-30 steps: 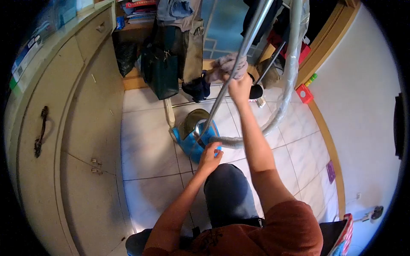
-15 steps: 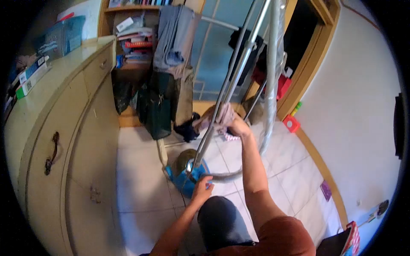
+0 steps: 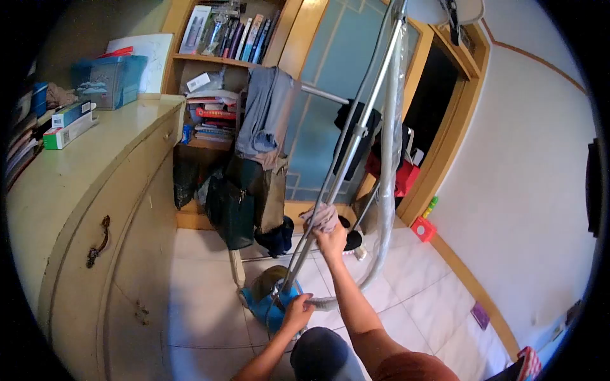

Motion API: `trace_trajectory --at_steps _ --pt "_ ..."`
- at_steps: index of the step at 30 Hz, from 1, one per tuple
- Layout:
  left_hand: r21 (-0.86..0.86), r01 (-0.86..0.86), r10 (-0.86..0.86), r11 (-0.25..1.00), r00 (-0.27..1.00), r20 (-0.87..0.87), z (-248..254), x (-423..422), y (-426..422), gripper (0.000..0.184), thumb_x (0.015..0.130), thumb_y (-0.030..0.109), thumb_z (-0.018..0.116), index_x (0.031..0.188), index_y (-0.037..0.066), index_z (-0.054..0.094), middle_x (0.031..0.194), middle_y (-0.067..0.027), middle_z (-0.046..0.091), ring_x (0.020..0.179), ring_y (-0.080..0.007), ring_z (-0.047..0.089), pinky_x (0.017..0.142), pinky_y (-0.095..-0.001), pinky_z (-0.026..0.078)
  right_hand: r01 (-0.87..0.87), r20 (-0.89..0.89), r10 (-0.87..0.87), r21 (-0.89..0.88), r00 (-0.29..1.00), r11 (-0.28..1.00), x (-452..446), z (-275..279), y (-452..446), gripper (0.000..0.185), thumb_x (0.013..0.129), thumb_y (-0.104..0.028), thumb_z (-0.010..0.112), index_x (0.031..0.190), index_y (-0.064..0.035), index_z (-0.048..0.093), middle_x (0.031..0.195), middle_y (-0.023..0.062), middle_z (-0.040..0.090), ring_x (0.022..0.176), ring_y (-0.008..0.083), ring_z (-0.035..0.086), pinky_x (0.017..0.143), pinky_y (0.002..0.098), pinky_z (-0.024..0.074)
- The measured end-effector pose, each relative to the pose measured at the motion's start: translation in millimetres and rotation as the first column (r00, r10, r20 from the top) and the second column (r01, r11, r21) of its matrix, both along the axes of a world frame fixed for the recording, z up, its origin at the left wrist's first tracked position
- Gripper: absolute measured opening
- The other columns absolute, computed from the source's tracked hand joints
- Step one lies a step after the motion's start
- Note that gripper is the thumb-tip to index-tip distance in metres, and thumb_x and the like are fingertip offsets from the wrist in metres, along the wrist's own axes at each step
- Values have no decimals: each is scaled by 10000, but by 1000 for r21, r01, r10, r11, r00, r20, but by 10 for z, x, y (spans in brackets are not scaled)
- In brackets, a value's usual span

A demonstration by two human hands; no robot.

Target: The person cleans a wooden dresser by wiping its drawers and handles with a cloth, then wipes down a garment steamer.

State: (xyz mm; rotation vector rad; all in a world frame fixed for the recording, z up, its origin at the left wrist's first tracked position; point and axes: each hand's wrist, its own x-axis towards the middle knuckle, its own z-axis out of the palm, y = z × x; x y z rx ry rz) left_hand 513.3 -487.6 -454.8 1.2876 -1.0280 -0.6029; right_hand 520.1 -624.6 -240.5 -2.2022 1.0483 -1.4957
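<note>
A garment steamer stands on the floor before me, with a blue base (image 3: 259,309), a tall metal pole (image 3: 351,147) and a ribbed hose (image 3: 386,209) in clear plastic. My right hand (image 3: 332,242) is closed on a pinkish cloth (image 3: 323,218), which is pressed around the lower pole. Down by the base, my left hand (image 3: 297,314) has its fingers closed on the lower end of the hose. The fingertips on the hose's far side are partly hidden. My knee (image 3: 319,355) is just below the base.
A cream cabinet (image 3: 127,209) runs along the left, with boxes and a blue bin (image 3: 108,82) on top. Behind are a bookshelf (image 3: 219,60), hanging grey trousers (image 3: 262,114) and a dark green bag (image 3: 236,219). A red toy (image 3: 422,230) lies by the right wall.
My view has tilted up. My right hand has slid the cloth lower along the pole, nearer the base. My left hand's fingers, apart before, have closed on the hose.
</note>
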Motion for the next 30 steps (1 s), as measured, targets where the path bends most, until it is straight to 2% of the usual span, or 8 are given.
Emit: trace_trajectory --at_steps 5,12,14,16,20,22,23,30 --pt "78 3 -3 997 1000 -7 267 26 105 363 816 75 661 1173 24 622 1101 -178 648 909 -272 681 806 -358 542 -22 100 45 -220 994 975 198 -16 25 387 659 -266 753 1012 -119 687 876 164 691 809 375 661 728 400 497" --pt "39 -30 25 999 994 105 106 -29 32 338 807 23 643 1145 5 645 1126 -204 653 1065 -338 622 935 -399 488 174 61 -163 -320 985 931 324 -320 -261 492 662 -192 729 1120 -43 632 1127 153 659 967 299 634 860 407 405" --pt "37 -14 14 999 1000 15 -174 -93 -105 379 796 37 676 1170 12 627 1117 -184 659 1042 -306 632 931 -389 485 221 26 -230 -396 973 891 235 -227 -23 491 660 -166 712 1127 -38 628 1120 178 658 988 309 628 873 416 401" --pt "74 -36 34 997 999 36 242 -125 148 367 806 51 678 1168 23 621 1121 -174 647 1017 -305 636 887 -386 501 -50 -134 -8 -424 991 904 48 -279 -264 425 728 -45 626 1147 21 603 970 199 683 866 333 679 724 403 517" --pt "60 -52 48 997 997 67 302 -120 181 341 822 76 663 1157 42 609 1071 -170 630 948 -301 644 829 -384 511 -468 63 464 82 884 880 -235 48 -223 342 732 1 594 1071 33 632 952 115 706 892 223 657 818 316 502" --pt "15 -54 53 998 994 91 147 -119 135 382 850 105 658 1220 28 597 1070 -111 683 884 -208 652 772 -333 511 -518 -5 526 168 850 839 -303 56 -409 303 741 18 600 1040 17 650 949 58 697 874 164 629 830 300 500" --pt "46 -41 40 998 999 26 212 -132 156 336 817 65 663 1148 47 607 1064 -163 631 920 -285 654 803 -381 514 -563 11 576 230 817 794 -339 68 -538 292 740 25 609 1027 10 655 954 53 696 874 153 629 835 294 499" --pt "43 -31 30 999 1000 9 258 -161 211 368 799 0 664 1158 47 592 1088 -142 611 863 -261 645 784 -356 518 -770 314 745 498 588 398 -306 205 -833 299 746 35 683 1040 -3 644 981 54 686 878 161 637 811 287 507"
